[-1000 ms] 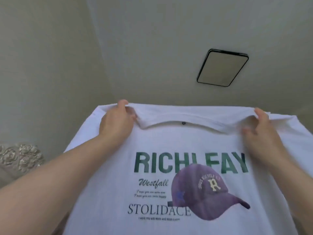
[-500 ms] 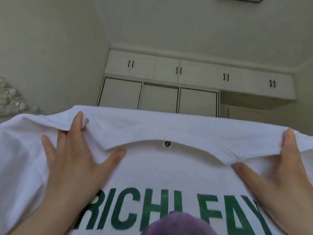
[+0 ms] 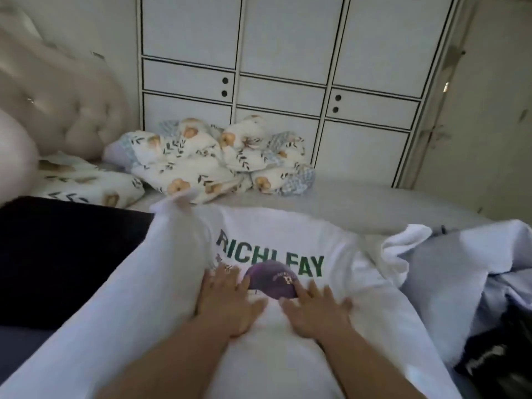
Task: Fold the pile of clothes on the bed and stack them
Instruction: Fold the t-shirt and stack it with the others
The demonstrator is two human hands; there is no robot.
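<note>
Far left edge: padded beige headboard (image 3: 66, 105), tufted, running up into the upper left of the frame. Below it a floral-print pillow (image 3: 86, 187). Under that, mid-left, a flat dark garment (image 3: 66, 254) lying on the bed, black or navy, can't tell which.

Centre: white T-shirt (image 3: 273, 243) spread print-up on the grey bed sheet (image 3: 359, 208), filling the lower middle of the frame. Green block lettering "RICHLFAY" across the chest, purple baseball cap graphic just below the letters. Left side of the shirt is bunched into a raised fold with a sleeve sticking up near centre frame; blurred there. Fabric is wrinkled, not yet folded.

Left hand (image 3: 227, 306) lies flat on the shirt, fingers spread, palm down, just left of the cap graphic. Right hand (image 3: 313, 309) same posture, fingers spread and straight, fingertips touching the lower right edge of the cap graphic. Hands are near each other, not touching. Neither pinches any cloth.

Behind the shirt, upper centre: crumpled floral duvet (image 3: 218, 159) heaped against a white wardrobe (image 3: 288, 82) with black trim lines and round finger holes.

Right: pile of pale blue-grey clothes (image 3: 466, 269) beside the shirt, a white piece (image 3: 403, 249) on its near edge touching the shirt. Lower right corner: a black item (image 3: 495, 358) with white lettering, unreadable.
</note>
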